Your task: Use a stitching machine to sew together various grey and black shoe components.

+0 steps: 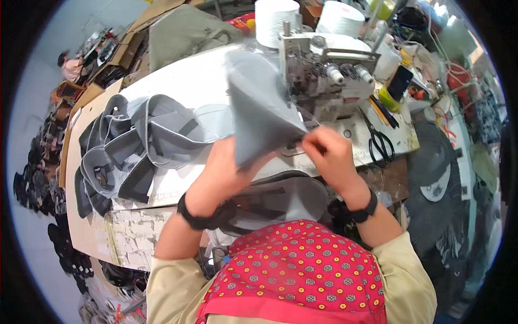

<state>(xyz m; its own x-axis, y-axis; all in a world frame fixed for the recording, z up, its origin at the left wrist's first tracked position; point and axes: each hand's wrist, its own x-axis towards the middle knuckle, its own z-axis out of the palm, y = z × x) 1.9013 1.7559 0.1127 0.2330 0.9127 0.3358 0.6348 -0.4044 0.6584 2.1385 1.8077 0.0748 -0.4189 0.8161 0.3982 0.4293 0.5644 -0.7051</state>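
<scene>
A smooth grey fabric piece (256, 102), blurred by motion, is held up in front of the sewing machine (329, 81). My left hand (226, 170) grips its lower left part, with most of the fingers hidden behind the cloth. At the piece's lower right corner, the fingers of my right hand (332, 156) are pinched together on the cloth. To the left, a chain of stitched grey fabric pieces (178, 132) lies heaped on the white table (189, 70). More grey fabric (286, 200) rests below my hands, at the table's front edge.
Black-handled scissors (380, 146) lie right of the machine, near a phone (400, 82) in a yellow holder. White thread cones (276, 21) stand behind it. A dark grey cloth heap (437, 162) is at the right, olive cloth (189, 35) at the back. Another person (71, 67) sits far left.
</scene>
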